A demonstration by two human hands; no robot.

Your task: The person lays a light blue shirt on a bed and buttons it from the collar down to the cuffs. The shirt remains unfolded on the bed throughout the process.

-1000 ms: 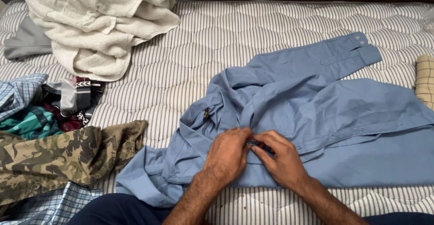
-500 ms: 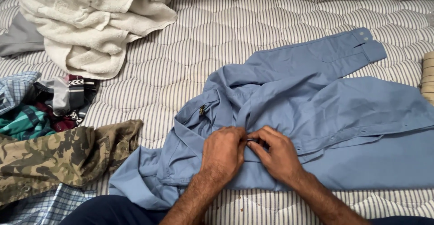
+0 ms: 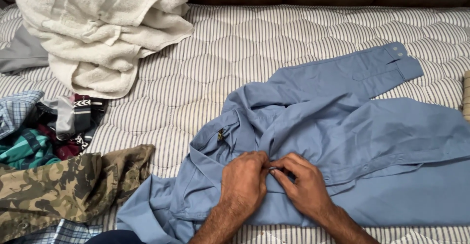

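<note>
Pinching one blue shirt (image 3: 342, 141), two hands: left hand (image 3: 243, 181), right hand (image 3: 302, 185).

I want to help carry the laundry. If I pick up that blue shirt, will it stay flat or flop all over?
The blue shirt would probably flop: it already lies rumpled in soft folds on the mattress. It looks thin, so likely light. Its long sleeve would probably dangle, as only the left hand and right hand pinch its front.

Where the left hand (image 3: 243, 179) and right hand (image 3: 302, 187) pinch the blue shirt (image 3: 342, 141), whatever sits inside the grip is hidden by fingertips; both forearms are cut by the bottom edge; far left of the grip, the camouflage garment (image 3: 54, 187) runs off-frame.
</note>
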